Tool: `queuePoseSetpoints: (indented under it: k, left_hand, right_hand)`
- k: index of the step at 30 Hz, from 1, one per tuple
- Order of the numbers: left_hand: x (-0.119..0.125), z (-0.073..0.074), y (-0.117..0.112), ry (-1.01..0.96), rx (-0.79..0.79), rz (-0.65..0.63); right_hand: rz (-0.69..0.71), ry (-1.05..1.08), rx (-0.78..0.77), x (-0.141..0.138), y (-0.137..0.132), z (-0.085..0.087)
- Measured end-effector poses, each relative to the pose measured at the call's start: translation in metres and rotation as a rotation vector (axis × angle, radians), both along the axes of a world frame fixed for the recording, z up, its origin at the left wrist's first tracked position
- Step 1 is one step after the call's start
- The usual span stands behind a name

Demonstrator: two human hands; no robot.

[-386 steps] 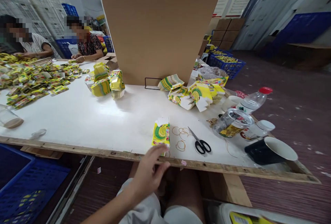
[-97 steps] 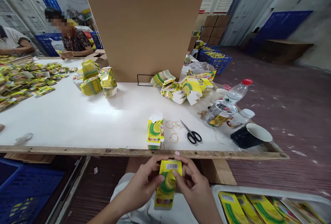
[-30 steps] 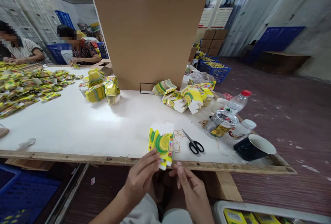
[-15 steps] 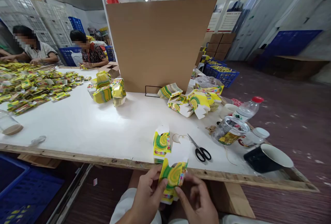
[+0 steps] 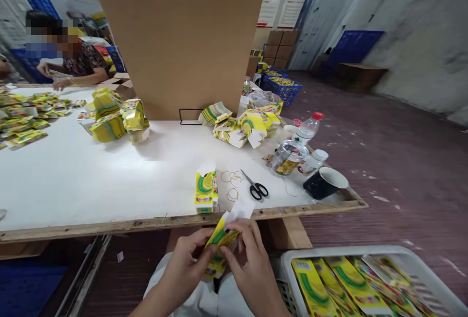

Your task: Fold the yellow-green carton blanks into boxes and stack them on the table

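Observation:
Over my lap, just in front of the table's edge, I hold a yellow and green printed carton (image 5: 220,235) with a white flap sticking up. My left hand (image 5: 188,261) grips its left side between thumb and fingers. On the other side my right hand (image 5: 250,263) is closed on it, fingers bent over the upper part near the flap. Beyond my hands a similar carton (image 5: 205,186) lies on the white table (image 5: 157,175). To its right are several thin rubber bands (image 5: 225,177) and black-handled scissors (image 5: 258,190).
At lower right, a pale tray (image 5: 340,251) holds several yellow cartons (image 5: 310,285). Along the table's right side stand a dark mug (image 5: 316,186), a clear jar (image 5: 287,158) and bottles. Carton stacks (image 5: 109,128) lie before a tall cardboard sheet (image 5: 183,44). A co-worker (image 5: 87,61) sits at far left.
My view has turned right and down, bringing the tray into sight. The carton in my hands has tilted, and my right fingers have moved up over its top part.

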State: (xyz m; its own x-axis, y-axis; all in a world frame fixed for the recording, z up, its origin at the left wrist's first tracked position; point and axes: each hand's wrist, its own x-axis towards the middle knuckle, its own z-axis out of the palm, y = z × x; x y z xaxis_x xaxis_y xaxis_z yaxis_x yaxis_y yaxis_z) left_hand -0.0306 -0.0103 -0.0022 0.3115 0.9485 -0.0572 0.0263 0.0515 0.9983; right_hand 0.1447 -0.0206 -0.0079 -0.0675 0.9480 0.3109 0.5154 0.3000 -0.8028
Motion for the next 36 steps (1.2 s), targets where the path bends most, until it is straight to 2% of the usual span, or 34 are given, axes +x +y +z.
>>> queuePoseSetpoints:
  k: [3,6,8,11,15,18,20,25,28,31,33,36]
  left_hand:
    - [-0.009,-0.008,0.001,-0.092,-0.159,-0.069]
    - [-0.013,-0.017,-0.001,-0.197,-0.36,-0.072]
    - [-0.009,-0.018,-0.002,-0.273,-0.414,-0.121]
    - [0.004,-0.014,-0.002,-0.352,-0.356,-0.149]
    - [0.021,-0.011,0.0,-0.394,-0.309,-0.036]
    - [0.029,-0.011,0.0,-0.367,-0.254,0.048]
    - [0.032,-0.012,0.0,-0.343,-0.22,0.047]
    - [0.029,-0.013,0.002,-0.191,-0.111,0.012]
    - [0.023,-0.011,0.004,-0.209,-0.093,-0.029]
    - [0.018,-0.006,0.004,-0.249,-0.106,-0.065]
    - [0.016,-0.002,0.003,-0.236,-0.09,-0.085]
    - [0.014,0.001,0.001,-0.232,-0.08,-0.111]
  right_hand:
    - [0.038,0.071,-0.039,-0.001,-0.002,0.01]
    - [0.091,0.117,-0.064,-0.001,-0.004,0.017]
    - [0.111,0.146,-0.062,0.0,-0.006,0.018]
    - [0.082,0.177,0.006,0.003,-0.009,0.011]
    - [-0.157,0.14,0.122,0.006,-0.012,-0.005]
    - [-0.073,0.145,-0.028,0.007,-0.013,-0.016]
    - [-0.02,0.186,-0.133,0.008,-0.013,-0.02]
    - [-0.089,0.318,-0.258,0.013,-0.009,-0.017]
    - [-0.061,0.455,-0.276,0.012,-0.007,-0.014]
    - [-0.109,0.625,-0.232,0.007,-0.008,-0.016]
    - [-0.122,0.664,-0.233,0.008,-0.009,-0.02]
    - [-0.021,0.633,-0.281,0.014,-0.009,-0.024]
